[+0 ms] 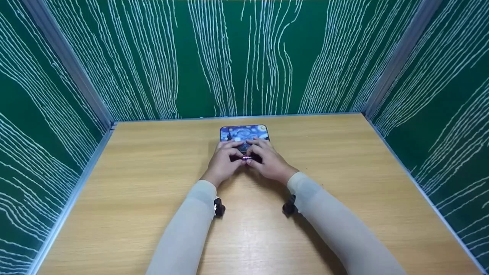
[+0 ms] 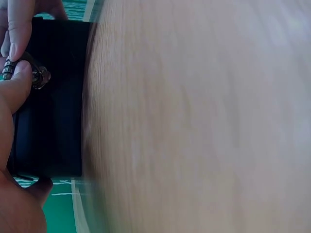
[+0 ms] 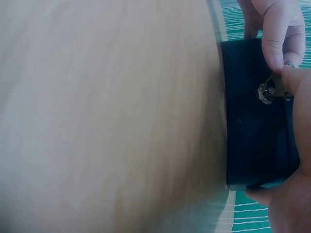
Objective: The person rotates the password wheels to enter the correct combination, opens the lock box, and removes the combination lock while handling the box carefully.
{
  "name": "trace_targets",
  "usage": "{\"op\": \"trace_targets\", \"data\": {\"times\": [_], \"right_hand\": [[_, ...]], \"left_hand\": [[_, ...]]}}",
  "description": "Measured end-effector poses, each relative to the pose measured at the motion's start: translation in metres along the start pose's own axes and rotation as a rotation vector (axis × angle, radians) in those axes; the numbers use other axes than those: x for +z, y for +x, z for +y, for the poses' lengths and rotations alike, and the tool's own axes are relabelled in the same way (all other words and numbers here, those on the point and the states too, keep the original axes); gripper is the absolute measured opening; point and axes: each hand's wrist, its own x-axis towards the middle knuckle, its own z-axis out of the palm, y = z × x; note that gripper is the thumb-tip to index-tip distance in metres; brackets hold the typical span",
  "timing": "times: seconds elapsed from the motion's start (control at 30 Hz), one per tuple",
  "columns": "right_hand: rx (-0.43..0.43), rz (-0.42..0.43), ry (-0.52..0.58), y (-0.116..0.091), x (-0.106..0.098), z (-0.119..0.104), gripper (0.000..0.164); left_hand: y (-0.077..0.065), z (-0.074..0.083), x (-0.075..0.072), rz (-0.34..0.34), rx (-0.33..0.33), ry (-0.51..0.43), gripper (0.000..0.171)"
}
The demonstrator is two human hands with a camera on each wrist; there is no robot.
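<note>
A box [image 1: 244,133] with a blue swirling night-sky picture on its lid sits at the far middle of the table. Its dark front face [image 2: 53,126] carries a metal latch [image 3: 265,94], where a small combination padlock [image 2: 8,69] with ridged dials hangs. My left hand [image 1: 223,163] pinches the padlock from the left between thumb and finger. From the right, my right hand [image 1: 270,164] pinches it too, the thumbs close together at the front. Other fingers of both hands rest on the lid and along the box's sides. Fingers partly hide the padlock.
The wooden table [image 1: 244,229] spreads around the box. Green walls [image 1: 206,57] with white wavy lines stand behind it and on both sides, with grey metal edging. A black wrist camera [image 1: 219,208] is strapped to the left sleeve, another [image 1: 289,206] to the right.
</note>
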Motion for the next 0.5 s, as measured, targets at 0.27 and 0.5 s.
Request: {"op": "trace_targets", "data": {"times": [0.27,0.5], "right_hand": [[0.009,-0.003,-0.009,-0.0003,0.0007,0.0001,0.019],[0.010,-0.013,0.002,-0.0004,0.0001,-0.0003,0.021]], "left_hand": [[0.0001,-0.0005,-0.0007,-0.003,-0.007,0.001,0.008],[0.0006,-0.0020,0.0000,0.000,0.011,0.009,0.005]]}}
